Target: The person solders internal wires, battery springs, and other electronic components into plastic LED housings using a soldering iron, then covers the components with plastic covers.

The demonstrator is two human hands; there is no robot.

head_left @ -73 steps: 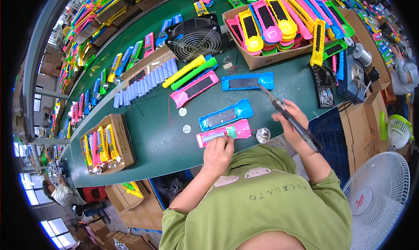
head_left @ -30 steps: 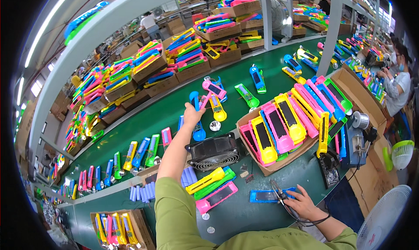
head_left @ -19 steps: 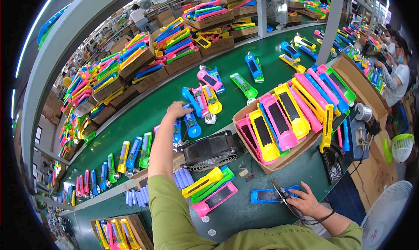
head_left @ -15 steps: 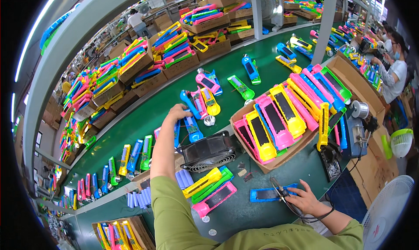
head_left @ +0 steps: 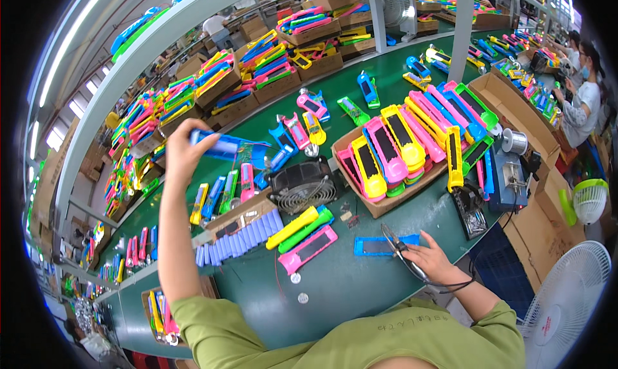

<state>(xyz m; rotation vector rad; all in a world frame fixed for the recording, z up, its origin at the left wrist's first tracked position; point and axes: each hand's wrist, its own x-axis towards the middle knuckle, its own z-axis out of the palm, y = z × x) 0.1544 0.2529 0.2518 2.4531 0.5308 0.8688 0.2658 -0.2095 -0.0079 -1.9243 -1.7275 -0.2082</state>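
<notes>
As your left hand (head_left: 185, 149) grips one end of an open blue casing (head_left: 226, 149) over the far green surface (head_left: 338, 81), your right hand (head_left: 429, 261) — well to its right, nearer you — holds a cabled, pen-like tool (head_left: 412, 266) by a blue frame (head_left: 373, 246). One-handed lifting seems the step; moving on calls for a steady grip.

The left hand (head_left: 185, 151) holds a blue plastic casing (head_left: 257, 154) at ten o'clock, the right hand (head_left: 431, 261) a soldering iron (head_left: 400, 247) at four.
</notes>
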